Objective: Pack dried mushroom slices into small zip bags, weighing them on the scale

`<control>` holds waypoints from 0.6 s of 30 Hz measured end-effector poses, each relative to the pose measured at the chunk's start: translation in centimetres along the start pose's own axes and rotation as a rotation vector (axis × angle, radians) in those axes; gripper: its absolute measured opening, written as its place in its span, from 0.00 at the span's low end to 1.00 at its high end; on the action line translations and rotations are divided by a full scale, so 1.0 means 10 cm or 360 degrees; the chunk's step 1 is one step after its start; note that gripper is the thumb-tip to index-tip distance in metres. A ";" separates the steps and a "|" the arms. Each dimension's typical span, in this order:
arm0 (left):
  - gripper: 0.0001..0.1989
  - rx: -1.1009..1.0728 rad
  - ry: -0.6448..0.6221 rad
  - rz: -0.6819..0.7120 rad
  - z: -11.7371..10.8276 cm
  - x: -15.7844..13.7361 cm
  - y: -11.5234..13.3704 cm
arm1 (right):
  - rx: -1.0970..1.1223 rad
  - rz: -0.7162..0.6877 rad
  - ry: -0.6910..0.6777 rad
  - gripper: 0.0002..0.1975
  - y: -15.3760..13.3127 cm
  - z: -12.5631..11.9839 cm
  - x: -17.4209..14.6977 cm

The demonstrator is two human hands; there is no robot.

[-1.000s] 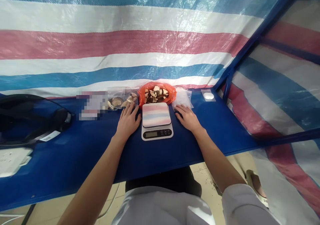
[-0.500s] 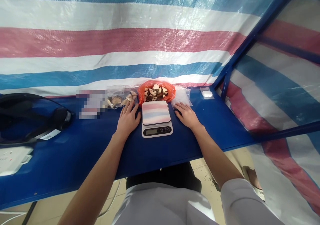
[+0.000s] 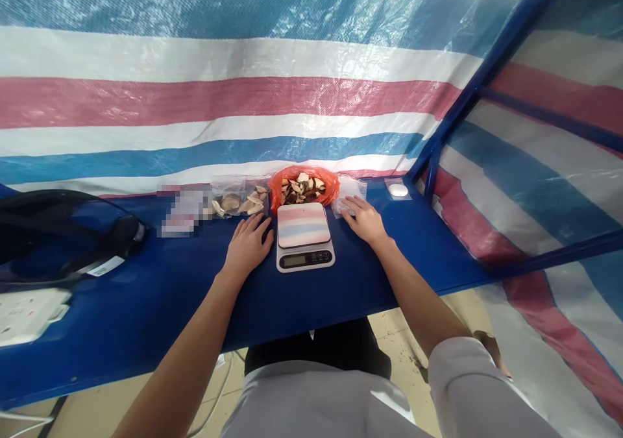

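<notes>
A white kitchen scale (image 3: 305, 259) with a reflective top plate stands on the blue table between my hands. My left hand (image 3: 249, 243) lies flat to its left, fingers spread, holding nothing. Just beyond those fingertips are clear bags of dried slices, one bag (image 3: 254, 200) beside another bag (image 3: 226, 204). My right hand (image 3: 365, 220) rests open on the scale's right, its fingertips on or at the edge of some clear plastic bags (image 3: 351, 186). Behind the scale sits an open red plastic bag (image 3: 275, 188) filled with dark-edged dried mushroom pieces (image 3: 304, 190).
A small clear bag with a white oval object (image 3: 398, 191) lies at the back right. On the left are a blurred-out packet (image 3: 185, 211), a black headset-like device (image 3: 124, 233) and a white power strip (image 3: 29, 315). Striped sheeting (image 3: 219, 100) hangs behind, and a blue frame post (image 3: 462, 113) rises at right.
The view has tilted slightly upward. My left hand has drawn back a little, so its fingertips no longer cover the bag of dried slices. My right hand stays nearly in place.
</notes>
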State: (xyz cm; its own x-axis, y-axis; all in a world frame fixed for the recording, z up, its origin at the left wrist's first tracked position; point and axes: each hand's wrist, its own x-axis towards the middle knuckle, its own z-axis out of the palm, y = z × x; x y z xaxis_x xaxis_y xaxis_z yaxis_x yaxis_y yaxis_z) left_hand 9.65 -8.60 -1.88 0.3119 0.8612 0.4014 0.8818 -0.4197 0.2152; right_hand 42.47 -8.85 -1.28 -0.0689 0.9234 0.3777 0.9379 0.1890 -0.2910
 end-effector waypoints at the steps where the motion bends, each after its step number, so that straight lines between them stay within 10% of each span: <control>1: 0.23 0.0005 -0.0020 -0.0011 0.01 -0.01 0.00 | -0.0012 -0.0009 -0.0014 0.20 0.01 0.03 0.01; 18: 0.24 0.0003 -0.0073 -0.0069 0.02 -0.04 0.04 | -0.0015 0.0030 -0.0166 0.19 0.06 0.10 0.23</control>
State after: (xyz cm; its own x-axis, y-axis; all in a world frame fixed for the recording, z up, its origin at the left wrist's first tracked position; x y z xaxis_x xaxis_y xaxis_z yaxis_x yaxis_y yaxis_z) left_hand 9.96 -9.11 -2.11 0.2893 0.8907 0.3507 0.8954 -0.3814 0.2299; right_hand 42.56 -6.27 -1.46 -0.0857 0.9566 0.2787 0.9424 0.1685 -0.2888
